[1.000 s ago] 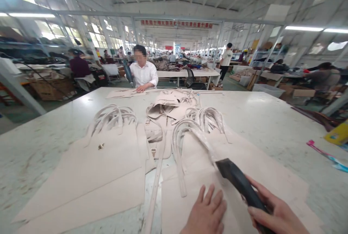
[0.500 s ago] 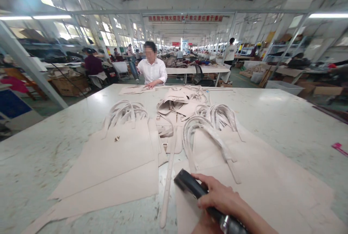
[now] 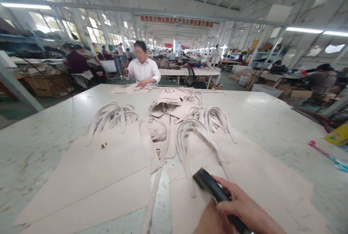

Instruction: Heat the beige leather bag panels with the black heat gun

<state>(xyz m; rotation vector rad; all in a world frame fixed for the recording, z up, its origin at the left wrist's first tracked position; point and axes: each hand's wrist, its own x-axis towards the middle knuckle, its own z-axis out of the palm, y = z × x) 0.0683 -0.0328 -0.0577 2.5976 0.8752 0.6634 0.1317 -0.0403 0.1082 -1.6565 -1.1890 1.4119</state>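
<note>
black tool (image 3: 214,190) swept left, then back right.

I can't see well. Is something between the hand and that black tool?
No, nothing. The right hand is wrapped straight around the black tool, above the beige panel. The left hand sits just beneath it.

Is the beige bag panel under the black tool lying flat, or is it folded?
Flat: the beige bag panel lies spread on the table, handles included; the right hand holds the black tool over it.

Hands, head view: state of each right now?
Right hand: closed around the black tool.
Left hand: mostly hidden beneath the right; open or shut cannot be told.
</note>
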